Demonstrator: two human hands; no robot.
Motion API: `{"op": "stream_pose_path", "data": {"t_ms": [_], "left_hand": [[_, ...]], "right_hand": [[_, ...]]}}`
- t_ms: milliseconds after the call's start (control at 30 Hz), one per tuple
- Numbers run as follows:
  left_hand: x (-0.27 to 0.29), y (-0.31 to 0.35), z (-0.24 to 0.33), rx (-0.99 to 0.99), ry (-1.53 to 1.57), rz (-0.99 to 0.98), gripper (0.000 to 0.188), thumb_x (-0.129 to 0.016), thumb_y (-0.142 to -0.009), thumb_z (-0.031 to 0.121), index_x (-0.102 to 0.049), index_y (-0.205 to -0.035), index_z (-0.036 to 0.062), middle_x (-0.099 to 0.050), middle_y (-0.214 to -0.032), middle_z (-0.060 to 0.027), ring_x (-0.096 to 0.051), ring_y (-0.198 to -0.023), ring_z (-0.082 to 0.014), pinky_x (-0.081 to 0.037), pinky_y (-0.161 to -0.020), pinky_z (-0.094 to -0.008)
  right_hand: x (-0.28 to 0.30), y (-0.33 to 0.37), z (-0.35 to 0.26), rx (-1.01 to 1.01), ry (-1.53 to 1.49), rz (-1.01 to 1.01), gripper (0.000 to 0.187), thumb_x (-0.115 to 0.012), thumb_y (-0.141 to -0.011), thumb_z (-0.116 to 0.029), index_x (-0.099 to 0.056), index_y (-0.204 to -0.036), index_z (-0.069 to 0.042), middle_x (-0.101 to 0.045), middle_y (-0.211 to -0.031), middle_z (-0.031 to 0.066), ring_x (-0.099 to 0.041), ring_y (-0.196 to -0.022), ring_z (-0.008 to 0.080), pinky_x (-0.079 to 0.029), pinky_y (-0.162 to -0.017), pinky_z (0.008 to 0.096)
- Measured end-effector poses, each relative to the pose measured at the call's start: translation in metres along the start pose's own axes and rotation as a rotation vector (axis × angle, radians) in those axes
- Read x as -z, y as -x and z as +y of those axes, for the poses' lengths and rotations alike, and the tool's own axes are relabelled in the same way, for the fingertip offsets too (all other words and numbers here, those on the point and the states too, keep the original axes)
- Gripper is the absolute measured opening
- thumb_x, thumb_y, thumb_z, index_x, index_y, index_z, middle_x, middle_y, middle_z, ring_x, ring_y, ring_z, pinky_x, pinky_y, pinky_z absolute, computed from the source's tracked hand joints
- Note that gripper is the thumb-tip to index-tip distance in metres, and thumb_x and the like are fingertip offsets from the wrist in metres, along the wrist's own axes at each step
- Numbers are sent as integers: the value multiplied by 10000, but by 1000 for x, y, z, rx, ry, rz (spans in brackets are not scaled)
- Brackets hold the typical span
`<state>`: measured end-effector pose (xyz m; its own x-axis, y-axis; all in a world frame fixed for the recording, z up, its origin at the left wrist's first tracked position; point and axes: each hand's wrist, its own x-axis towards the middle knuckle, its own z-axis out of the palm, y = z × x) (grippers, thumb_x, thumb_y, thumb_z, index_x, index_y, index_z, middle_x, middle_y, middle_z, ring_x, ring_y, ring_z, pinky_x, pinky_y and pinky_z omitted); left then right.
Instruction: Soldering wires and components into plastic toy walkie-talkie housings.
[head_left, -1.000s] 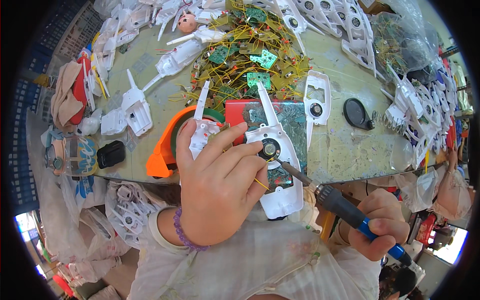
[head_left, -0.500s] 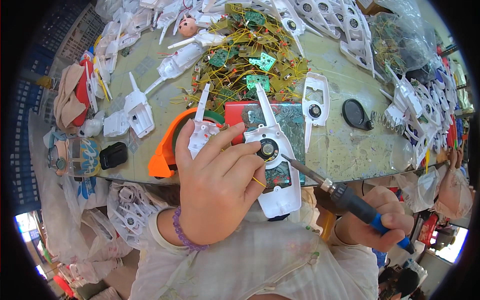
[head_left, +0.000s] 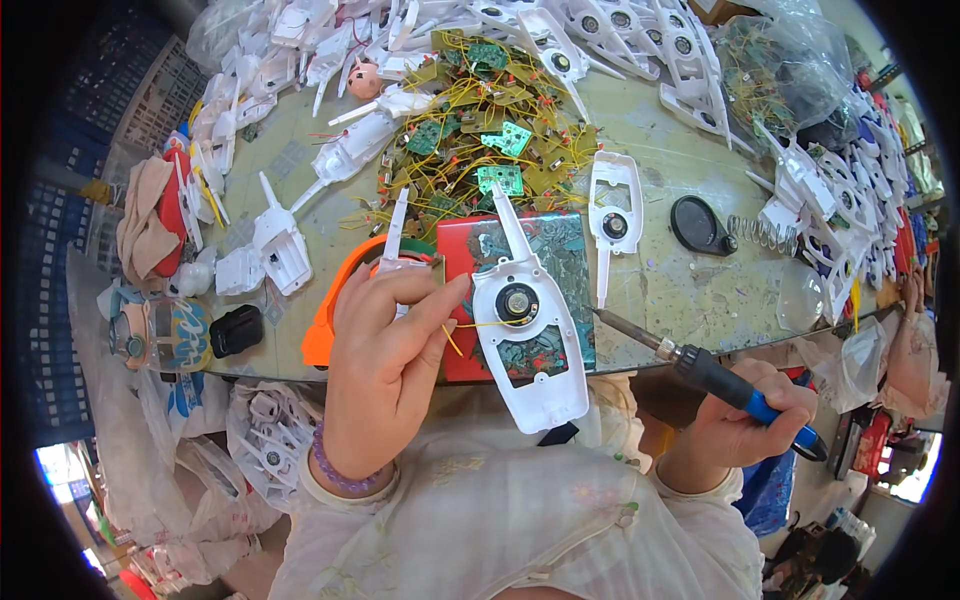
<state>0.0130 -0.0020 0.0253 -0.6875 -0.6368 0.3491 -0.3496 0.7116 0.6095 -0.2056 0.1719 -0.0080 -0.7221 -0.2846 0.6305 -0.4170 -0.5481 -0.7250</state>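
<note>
My right hand [head_left: 752, 418] grips a soldering iron [head_left: 705, 372] by its blue and black handle. Its tip stops just right of a white plastic housing [head_left: 556, 385] with a round black speaker [head_left: 517, 303] set in it. My left hand [head_left: 385, 365] is closed in a pinch left of that housing; the fingers mostly hide what is between them. A thin yellow wire [head_left: 485, 325] runs from the speaker towards these fingers, its loose end hanging below. Behind the left hand, a second white housing part [head_left: 400, 240] is partly covered.
The speaker housing lies over a red box [head_left: 457, 350] with a dark green top. Beside it is an orange tape dispenser [head_left: 320, 325]. Beyond lie heaped circuit boards [head_left: 505, 140] with yellow wires, white housings [head_left: 612, 205], a black oval part [head_left: 700, 225] and a spring [head_left: 765, 234].
My left hand has drawn back left from the speaker, its fingers now pinched. The soldering iron's tip has moved off the speaker's edge to the right. The yellow wire now shows stretched leftward.
</note>
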Motion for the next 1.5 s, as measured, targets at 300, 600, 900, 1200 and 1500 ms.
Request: {"op": "stream_pose_path", "data": {"t_ms": [300,600,900,1200,1500], "left_hand": [[-2,1,0,-26,159,140,157,-726,-740,25,-687,-886,67,-657,-825,-13,-614,-803,-175,-364,-943,-405],[-15,-2,19,-42,6,180,139,-770,-656,94,-678,-757,116,-579,-731,23,-557,-743,-172,-342,-908,-403],[-27,-6,30,-60,-233,208,129,-744,-629,109,-629,-682,132,-531,-691,14,-534,-737,-190,-320,-927,-439],[-32,-6,30,-63,-265,178,156,-699,-600,61,-563,-658,109,-497,-716,-10,-509,-754,-222,-323,-897,-439],[-32,-6,29,-59,-252,143,166,-704,-602,66,-559,-672,108,-503,-732,-15,-514,-766,-222,-321,-901,-444]], "right_hand": [[2,2,1,-3,-27,-3,296,-442,-990,-317,-443,-807,-84,-388,-547,2,-305,-429,82,-236,-429,229],[6,4,2,9,-36,-71,325,-434,-992,-364,-430,-860,-68,-495,-648,41,-385,-393,78,-306,-374,228],[-3,-2,2,208,48,-173,361,-453,-977,-404,-442,-864,-61,-457,-573,22,-391,-387,123,-311,-369,259],[-14,-6,3,352,45,-403,335,-390,-996,-357,-457,-869,-55,-458,-537,25,-406,-393,131,-319,-386,258],[-17,-7,4,354,35,-437,337,-392,-997,-357,-462,-879,-50,-465,-551,26,-419,-403,132,-324,-381,252]]}}
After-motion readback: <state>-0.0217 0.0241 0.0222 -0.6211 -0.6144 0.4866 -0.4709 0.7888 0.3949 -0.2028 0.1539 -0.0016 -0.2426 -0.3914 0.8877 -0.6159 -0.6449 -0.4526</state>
